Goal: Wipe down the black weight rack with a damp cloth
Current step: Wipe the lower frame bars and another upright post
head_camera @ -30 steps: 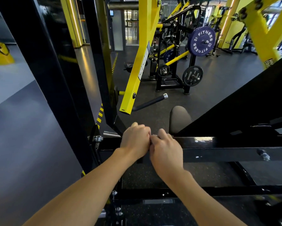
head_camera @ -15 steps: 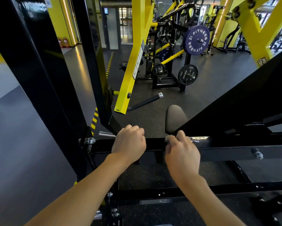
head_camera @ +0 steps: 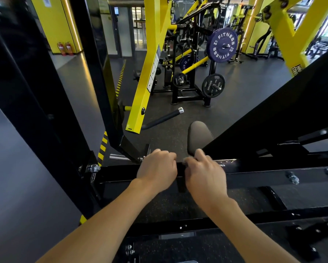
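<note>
black rack bar [head_camera: 254, 168] across the head view, low and level. left hand [head_camera: 157, 168] on its top, fingers curled over the far edge, gripping the bar. right hand [head_camera: 205, 174] just beside, fingers bunched round a grey cloth [head_camera: 187, 160], pressing it onto the bar top.

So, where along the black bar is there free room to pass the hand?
Bare bar between the left hand and the end bolts; also between the right hand, holding the cloth, and the two bolts. Crowded between both hands.
</note>
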The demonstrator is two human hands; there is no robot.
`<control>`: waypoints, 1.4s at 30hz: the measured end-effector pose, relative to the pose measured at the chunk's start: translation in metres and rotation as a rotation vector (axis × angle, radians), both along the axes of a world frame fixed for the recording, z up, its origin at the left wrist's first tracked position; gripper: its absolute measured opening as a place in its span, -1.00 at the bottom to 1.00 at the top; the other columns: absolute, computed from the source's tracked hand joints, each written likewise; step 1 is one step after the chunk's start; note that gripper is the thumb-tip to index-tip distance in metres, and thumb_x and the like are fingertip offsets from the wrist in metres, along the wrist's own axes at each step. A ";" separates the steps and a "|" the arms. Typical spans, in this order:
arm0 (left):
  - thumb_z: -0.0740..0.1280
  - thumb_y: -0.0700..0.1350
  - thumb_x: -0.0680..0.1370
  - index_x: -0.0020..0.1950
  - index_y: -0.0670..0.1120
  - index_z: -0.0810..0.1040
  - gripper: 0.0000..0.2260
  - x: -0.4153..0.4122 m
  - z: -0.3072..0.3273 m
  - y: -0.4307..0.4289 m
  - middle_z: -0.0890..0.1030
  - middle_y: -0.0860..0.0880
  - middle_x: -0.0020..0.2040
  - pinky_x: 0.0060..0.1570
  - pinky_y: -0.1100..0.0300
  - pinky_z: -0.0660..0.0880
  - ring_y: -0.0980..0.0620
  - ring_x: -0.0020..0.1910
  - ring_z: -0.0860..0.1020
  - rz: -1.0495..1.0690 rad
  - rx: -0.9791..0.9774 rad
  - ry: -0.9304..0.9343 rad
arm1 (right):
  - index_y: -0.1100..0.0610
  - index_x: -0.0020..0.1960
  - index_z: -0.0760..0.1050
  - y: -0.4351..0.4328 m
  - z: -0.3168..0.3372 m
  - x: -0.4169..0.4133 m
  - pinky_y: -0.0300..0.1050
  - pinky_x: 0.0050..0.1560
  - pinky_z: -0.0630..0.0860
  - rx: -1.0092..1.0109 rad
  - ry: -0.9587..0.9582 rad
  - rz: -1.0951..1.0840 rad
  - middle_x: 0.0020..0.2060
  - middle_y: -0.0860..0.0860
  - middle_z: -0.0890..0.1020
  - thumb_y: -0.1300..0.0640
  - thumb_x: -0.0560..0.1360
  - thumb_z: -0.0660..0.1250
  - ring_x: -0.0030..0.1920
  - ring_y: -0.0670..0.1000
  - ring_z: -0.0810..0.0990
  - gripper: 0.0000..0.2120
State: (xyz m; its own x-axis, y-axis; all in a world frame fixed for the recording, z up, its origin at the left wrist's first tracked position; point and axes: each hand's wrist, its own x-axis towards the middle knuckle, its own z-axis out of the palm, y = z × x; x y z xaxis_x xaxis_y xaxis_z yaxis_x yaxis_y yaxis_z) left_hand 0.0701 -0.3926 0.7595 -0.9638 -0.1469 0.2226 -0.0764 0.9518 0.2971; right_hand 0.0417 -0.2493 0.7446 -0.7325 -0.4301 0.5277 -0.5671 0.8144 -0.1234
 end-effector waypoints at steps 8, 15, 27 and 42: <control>0.11 -0.14 0.62 -0.08 -0.08 0.56 -0.76 -0.002 -0.006 -0.001 0.58 -0.01 -0.13 -0.11 -0.01 0.49 -0.04 -0.03 0.46 -0.007 0.013 0.044 | 0.10 -0.09 0.66 0.010 -0.002 0.006 -0.13 -0.44 0.43 -0.002 0.008 0.075 -0.18 0.02 0.52 0.21 0.36 0.48 -0.31 0.04 0.53 -0.88; 0.14 -0.17 0.60 -0.02 -0.06 0.58 -0.78 -0.007 -0.002 0.008 0.59 -0.01 -0.05 -0.12 0.03 0.48 -0.04 0.02 0.48 0.000 -0.001 0.044 | 0.12 -0.09 0.66 0.011 -0.005 0.012 -0.12 -0.38 0.46 -0.020 -0.003 0.014 -0.16 0.04 0.54 0.20 0.36 0.49 -0.28 0.04 0.54 -0.87; 0.19 -0.20 0.58 -0.02 -0.03 0.53 -0.86 -0.028 0.002 0.043 0.57 -0.02 -0.04 -0.18 0.08 0.35 -0.06 -0.02 0.48 -0.099 0.069 0.068 | 0.10 -0.02 0.65 0.047 -0.003 -0.006 -0.05 -0.29 0.48 0.020 0.013 -0.002 -0.15 0.04 0.52 0.21 0.36 0.47 -0.23 0.06 0.54 -0.80; 0.18 -0.26 0.57 -0.09 0.02 0.46 -0.82 -0.030 -0.009 0.046 0.54 0.02 -0.11 -0.15 0.16 0.28 0.00 -0.11 0.38 -0.076 0.057 0.123 | 0.15 -0.10 0.66 0.051 0.000 -0.006 -0.13 -0.41 0.36 -0.042 -0.014 -0.106 -0.19 0.06 0.51 0.25 0.34 0.49 -0.33 0.04 0.49 -0.86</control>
